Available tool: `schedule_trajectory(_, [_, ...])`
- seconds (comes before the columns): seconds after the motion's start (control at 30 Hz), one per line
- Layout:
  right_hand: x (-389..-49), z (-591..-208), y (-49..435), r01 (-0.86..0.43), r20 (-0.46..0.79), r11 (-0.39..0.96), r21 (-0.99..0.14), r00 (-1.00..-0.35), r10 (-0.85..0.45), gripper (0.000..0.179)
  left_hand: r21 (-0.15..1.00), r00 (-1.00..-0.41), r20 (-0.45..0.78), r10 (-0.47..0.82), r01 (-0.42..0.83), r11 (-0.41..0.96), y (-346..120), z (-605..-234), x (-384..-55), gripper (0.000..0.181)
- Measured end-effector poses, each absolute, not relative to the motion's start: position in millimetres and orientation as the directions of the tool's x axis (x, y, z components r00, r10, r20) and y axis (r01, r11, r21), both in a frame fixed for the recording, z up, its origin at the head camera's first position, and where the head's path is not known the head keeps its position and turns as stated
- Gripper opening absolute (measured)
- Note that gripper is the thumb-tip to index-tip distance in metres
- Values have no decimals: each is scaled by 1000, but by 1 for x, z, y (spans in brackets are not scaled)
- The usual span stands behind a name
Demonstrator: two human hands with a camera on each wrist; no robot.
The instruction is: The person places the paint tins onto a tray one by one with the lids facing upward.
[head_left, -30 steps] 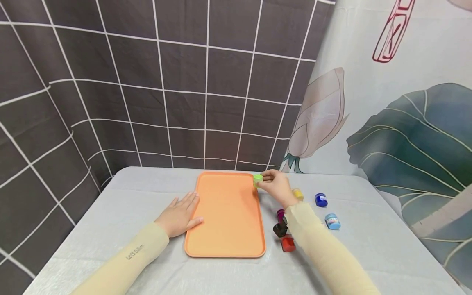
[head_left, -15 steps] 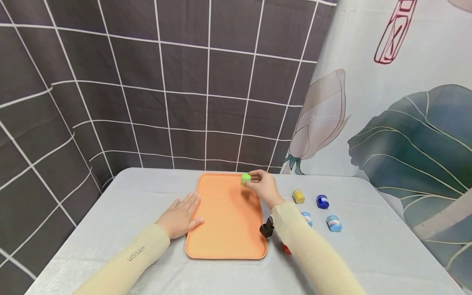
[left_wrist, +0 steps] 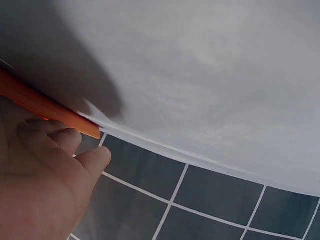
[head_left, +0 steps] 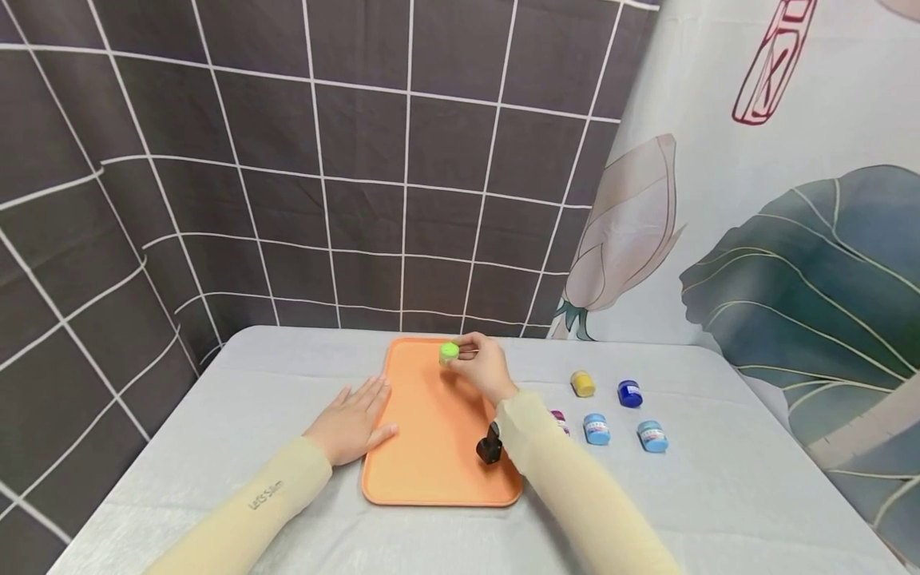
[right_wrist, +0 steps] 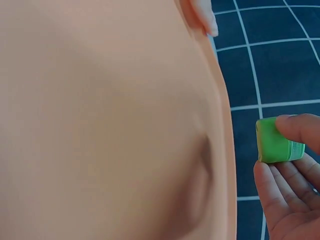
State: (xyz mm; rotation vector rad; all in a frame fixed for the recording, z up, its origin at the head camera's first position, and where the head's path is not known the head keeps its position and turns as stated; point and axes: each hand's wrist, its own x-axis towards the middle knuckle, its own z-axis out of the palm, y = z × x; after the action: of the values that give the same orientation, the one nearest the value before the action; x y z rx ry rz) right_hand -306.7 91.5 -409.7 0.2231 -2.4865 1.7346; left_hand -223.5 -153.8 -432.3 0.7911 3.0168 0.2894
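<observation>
Between thumb and fingers, my right hand (head_left: 483, 369) pinches a small green jar (head_left: 449, 354), held above the far part of the orange tray (head_left: 431, 467). The right wrist view shows the thumb (right_wrist: 302, 131) on one side of the jar and the fingers on the other, with a pale label near them. My left hand (head_left: 352, 423) lies with fingers extended over the tray's left rim. In the left wrist view, its fingers (left_wrist: 94, 159) show beside the tray's orange edge (left_wrist: 55, 111).
Right of the tray, on the pale cloth (head_left: 733, 495), lie a yellow jar (head_left: 583, 384), a dark blue jar (head_left: 630, 394), two light blue jars (head_left: 596, 430) and a partly hidden purple jar (head_left: 560, 421). A dark grid-patterned curtain (head_left: 359, 208) hangs behind.
My right hand has carried the green jar left from the tray's right rim to over its far middle. The right sleeve now hides the red jar and uncovers a light blue one. My left hand stays put.
</observation>
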Motion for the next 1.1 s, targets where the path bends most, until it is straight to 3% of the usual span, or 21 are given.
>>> schedule_trajectory(0.37, [-308, -416, 67, -180, 143, 349, -920, -981, -129, 36, 183, -874, 27, 485, 481, 857, -153, -432, -224, 72])
schedule_trajectory(0.87, [-315, -429, 42, -183, 154, 354, -917, -982, -109, 34, 198, -876, 22, 482, 477, 856, -151, -431, -223, 72])
schedule_trajectory(1.1, [-315, -432, 37, -176, 148, 441, -880, -984, -99, 33, 200, -875, 32, 484, 480, 854, -151, -428, -221, 70])
